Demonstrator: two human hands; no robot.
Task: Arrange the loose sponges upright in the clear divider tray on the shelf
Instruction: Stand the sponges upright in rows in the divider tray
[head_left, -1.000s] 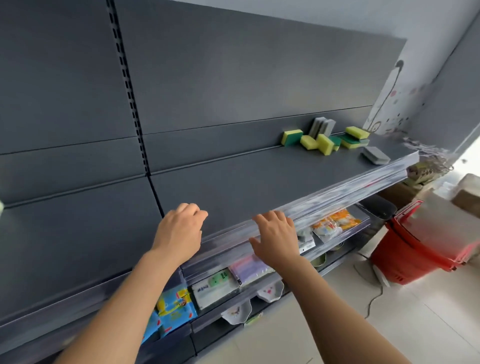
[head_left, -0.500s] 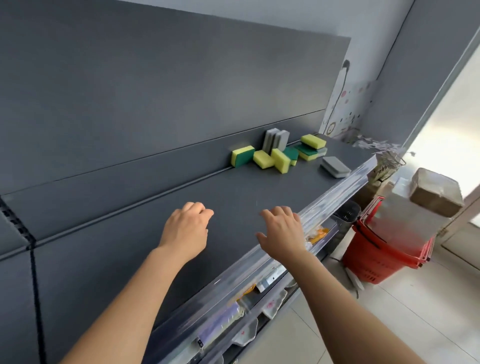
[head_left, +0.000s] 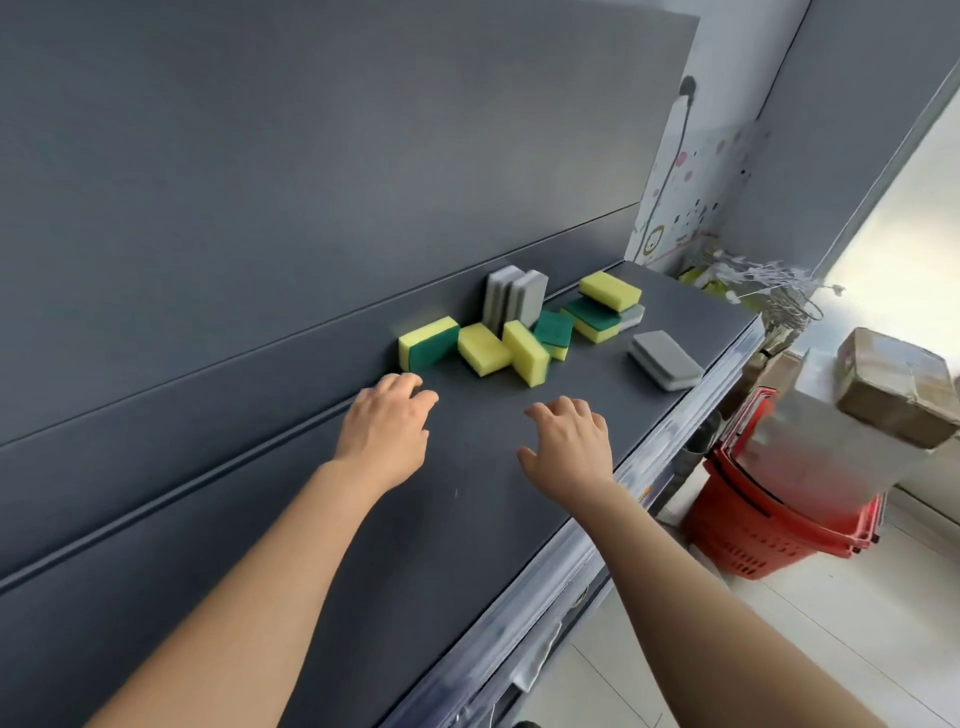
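Head view: two empty hands over a grey shelf, loose sponges just beyond them.
Left hand (head_left: 387, 431) and right hand (head_left: 569, 447) hover above the shelf (head_left: 467, 530), fingers loosely bent, holding nothing. Near the left fingertips a yellow-green sponge (head_left: 428, 344) stands on edge against the back panel (head_left: 260, 208). Two yellow sponges (head_left: 483, 349) lean beside it, a grey pair (head_left: 514, 299) stands upright behind, a stack (head_left: 602, 309) lies further right, and a flat grey sponge (head_left: 665, 360) sits near the front edge. A red basket (head_left: 769, 530) is on the floor at right.

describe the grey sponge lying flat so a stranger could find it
On the grey shelf, find the cluster of yellow-and-green sponges. To its right, near the shelf's front edge, a grey sponge lies flat alone; two other grey sponges stand upright at the back.
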